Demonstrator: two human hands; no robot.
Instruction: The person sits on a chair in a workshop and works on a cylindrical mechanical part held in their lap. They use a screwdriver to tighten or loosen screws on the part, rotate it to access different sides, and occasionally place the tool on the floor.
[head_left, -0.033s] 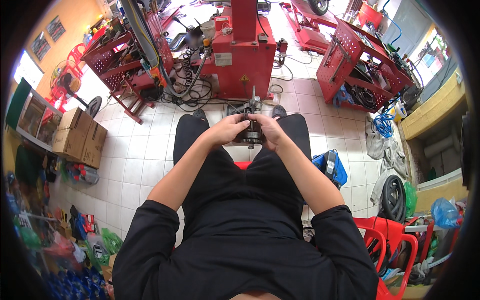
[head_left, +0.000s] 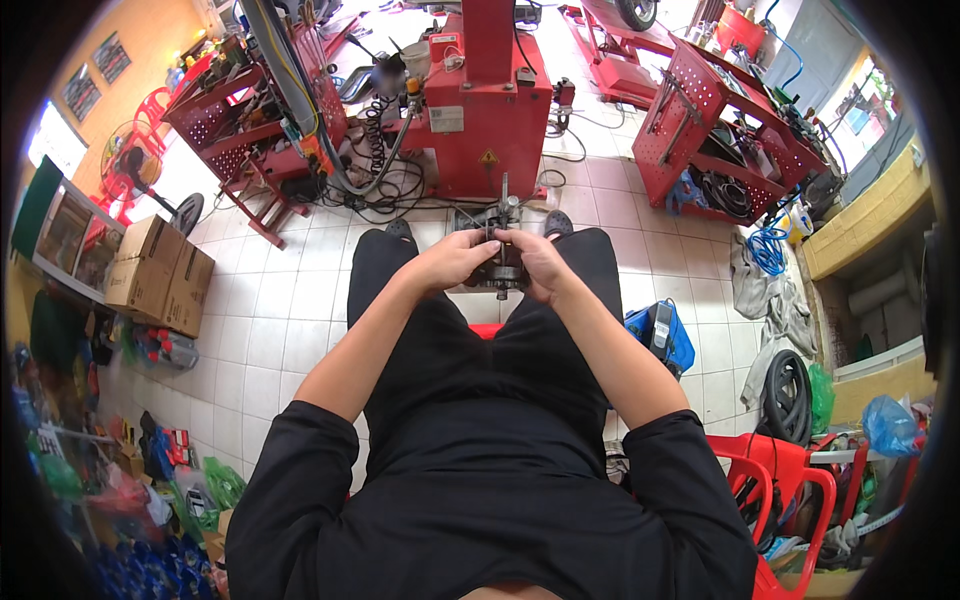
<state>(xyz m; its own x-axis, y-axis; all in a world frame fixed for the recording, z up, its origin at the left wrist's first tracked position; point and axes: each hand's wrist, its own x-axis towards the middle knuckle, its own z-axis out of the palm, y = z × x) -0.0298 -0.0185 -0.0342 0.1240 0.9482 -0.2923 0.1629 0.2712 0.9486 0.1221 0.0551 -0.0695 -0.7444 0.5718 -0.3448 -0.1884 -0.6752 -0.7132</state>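
A dark metal mechanical assembly [head_left: 503, 274] with an upright rod rises between my knees, near my feet. My left hand [head_left: 458, 260] is closed on its upper left part, thumb pointing inward at the middle. From the other side, my right hand [head_left: 537, 262] grips the same part, with its thumb almost meeting the left one near the rod. What exactly lies between the fingertips is too small and partly hidden to make out.
Ahead stands a red machine [head_left: 485, 140], with hoses and cables around it, between red carts [head_left: 675, 130] on tiled floor. Cardboard boxes [head_left: 150, 265] sit at left; a blue bag [head_left: 675, 345], black tyres [head_left: 782, 395] and a red chair [head_left: 810, 480] are at right.
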